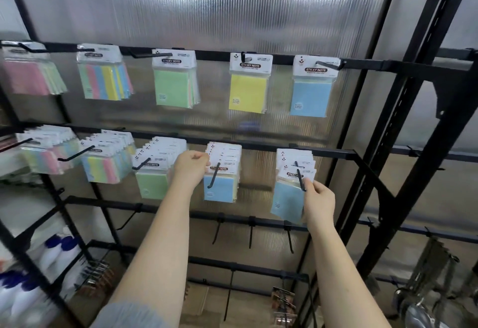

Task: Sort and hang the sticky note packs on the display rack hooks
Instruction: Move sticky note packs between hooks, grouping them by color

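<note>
Right hand (318, 199) seemingly pinches blue pack (287, 202)

head cam | looks forward, slightly up | close to display rack (336, 153) | single view

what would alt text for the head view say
A person's right hand holds a blue sticky note pack at a middle-row hook's tip, while the left hand grips packs on the neighbouring hook. Coloured packs hang along two rows of a black display rack.

The right hand (319, 202) grips the front pack (289, 198) at the tip of the rightmost lower hook (301, 176). More packs (294, 158) hang behind it. Left of this grip, the left hand (191, 166) pinches the neighbouring stack (223, 157). Above, a single pack (311, 87) hangs on the upper rail (362, 64).
</note>
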`<state>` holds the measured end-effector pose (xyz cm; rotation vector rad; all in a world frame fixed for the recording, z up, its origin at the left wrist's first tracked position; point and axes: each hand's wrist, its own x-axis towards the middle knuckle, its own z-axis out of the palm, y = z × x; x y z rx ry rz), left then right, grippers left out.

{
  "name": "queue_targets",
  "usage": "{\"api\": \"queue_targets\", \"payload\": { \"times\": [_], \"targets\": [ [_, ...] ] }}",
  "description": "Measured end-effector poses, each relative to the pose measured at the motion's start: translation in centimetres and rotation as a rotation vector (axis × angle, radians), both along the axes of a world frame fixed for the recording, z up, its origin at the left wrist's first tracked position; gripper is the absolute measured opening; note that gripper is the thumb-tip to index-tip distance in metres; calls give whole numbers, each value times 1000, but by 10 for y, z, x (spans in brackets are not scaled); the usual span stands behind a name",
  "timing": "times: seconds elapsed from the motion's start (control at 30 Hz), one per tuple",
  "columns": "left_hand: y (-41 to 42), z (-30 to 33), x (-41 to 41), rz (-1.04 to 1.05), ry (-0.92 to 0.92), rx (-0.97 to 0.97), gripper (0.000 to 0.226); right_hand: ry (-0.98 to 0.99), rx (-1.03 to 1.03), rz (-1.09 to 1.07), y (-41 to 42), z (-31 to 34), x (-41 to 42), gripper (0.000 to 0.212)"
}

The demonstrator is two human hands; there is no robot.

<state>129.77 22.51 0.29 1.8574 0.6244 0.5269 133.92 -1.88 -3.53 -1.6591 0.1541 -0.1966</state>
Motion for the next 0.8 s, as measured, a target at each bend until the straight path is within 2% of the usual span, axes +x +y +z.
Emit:
{"api": "queue_targets", "payload": {
  "times": [0.1,0.17,0.33,0.47,0.57,0.67,0.8],
  "targets": [
    [4,-10,-7,35,10,-16,14,-32,-45,-49,-2,2,-7,36],
    [4,-13,-9,22,42,-2,24,-31,-104,-86,-3,7,-16,35],
    [0,-21,-7,-161,146,1,41,-13,-144,-258,5,16,-47,37],
    [0,-30,-2,-66,63,-83,40,-116,-194,-354,13,15,-62,42],
    [4,-39,0,-8,48,-115,33,-224,-245,-375,12,17,-68,35],
    [3,-47,2,1,57,-173,26,-285,-219,-382,12,18,-68,32],
    [0,-51,7,18,48,-148,33,-329,-149,-368,11,22,-67,32]
  ]
}}
